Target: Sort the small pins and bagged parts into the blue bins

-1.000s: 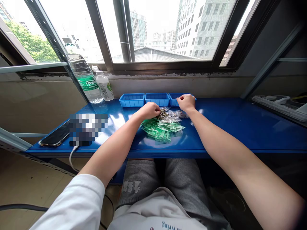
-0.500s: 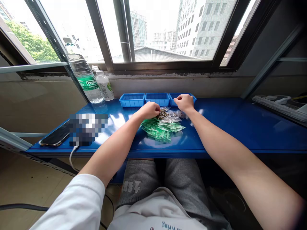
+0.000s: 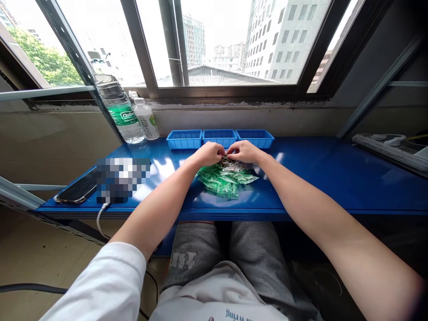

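Observation:
Over the pile of small dark and brassy screws (image 3: 227, 161), my left hand (image 3: 210, 154) is closed, its fingertips at the pile's left side. My right hand (image 3: 245, 152) is closed too, fingertips at the right side of the same pile, close to the left ones. What either hand pinches is too small to make out. Green plastic packets (image 3: 220, 182) lie in front of the screws, and clear packets (image 3: 238, 166) lie beside them, partly under my right hand. Three blue bins stand in a row behind: left (image 3: 184, 141), middle (image 3: 220, 133) and right (image 3: 255, 141).
The blue table (image 3: 321, 178) stands under a window. At its left are a large water bottle (image 3: 122, 117), a white bottle (image 3: 146, 119), a phone (image 3: 77, 186) and a blurred object with a white cable (image 3: 99, 218). Metal shelf posts rise at both sides.
My right hand has moved left and down from the front of the right bin to the screw pile beside my left hand. My left hand has stayed nearly in place.

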A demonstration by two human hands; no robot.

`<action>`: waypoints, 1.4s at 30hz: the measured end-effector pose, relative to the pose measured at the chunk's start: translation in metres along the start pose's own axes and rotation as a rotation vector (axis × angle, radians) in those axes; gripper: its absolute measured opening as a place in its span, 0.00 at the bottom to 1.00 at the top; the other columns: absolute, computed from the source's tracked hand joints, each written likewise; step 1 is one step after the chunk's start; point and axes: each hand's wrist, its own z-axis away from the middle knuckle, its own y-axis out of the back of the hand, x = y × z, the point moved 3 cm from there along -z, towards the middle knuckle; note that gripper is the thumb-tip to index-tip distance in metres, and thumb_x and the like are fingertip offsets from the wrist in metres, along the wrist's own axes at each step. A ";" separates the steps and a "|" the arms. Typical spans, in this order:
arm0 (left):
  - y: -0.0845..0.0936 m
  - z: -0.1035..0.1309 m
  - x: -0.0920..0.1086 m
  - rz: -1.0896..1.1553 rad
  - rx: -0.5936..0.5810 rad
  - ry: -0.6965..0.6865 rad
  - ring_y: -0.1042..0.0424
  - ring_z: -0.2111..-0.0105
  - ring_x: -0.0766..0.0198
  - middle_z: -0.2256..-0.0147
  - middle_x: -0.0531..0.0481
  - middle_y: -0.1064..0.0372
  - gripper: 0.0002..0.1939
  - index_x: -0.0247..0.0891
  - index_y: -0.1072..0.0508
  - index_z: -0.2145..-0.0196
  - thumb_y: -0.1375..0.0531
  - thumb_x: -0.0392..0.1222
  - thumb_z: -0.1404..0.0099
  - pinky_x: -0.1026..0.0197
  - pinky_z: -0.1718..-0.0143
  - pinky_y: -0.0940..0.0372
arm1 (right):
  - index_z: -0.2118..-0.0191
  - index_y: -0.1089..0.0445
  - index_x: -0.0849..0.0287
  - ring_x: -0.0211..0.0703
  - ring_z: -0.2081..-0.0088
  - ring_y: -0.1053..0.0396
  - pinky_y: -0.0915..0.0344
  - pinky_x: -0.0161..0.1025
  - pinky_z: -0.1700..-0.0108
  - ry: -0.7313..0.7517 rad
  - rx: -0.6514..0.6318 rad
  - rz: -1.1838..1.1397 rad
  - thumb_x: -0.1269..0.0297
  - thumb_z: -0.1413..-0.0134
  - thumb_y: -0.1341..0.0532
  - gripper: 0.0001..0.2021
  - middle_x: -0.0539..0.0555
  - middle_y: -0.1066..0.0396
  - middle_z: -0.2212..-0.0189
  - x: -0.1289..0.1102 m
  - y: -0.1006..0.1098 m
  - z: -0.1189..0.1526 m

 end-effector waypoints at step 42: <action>0.000 0.000 -0.001 -0.021 -0.013 -0.060 0.22 0.62 0.57 0.62 0.46 0.17 0.15 0.35 0.15 0.59 0.42 0.33 0.36 0.62 0.62 0.34 | 0.65 0.21 0.61 0.41 0.65 0.26 0.37 0.34 0.66 -0.128 -0.073 0.034 0.65 0.44 0.32 0.05 0.54 0.20 0.66 -0.001 0.005 -0.002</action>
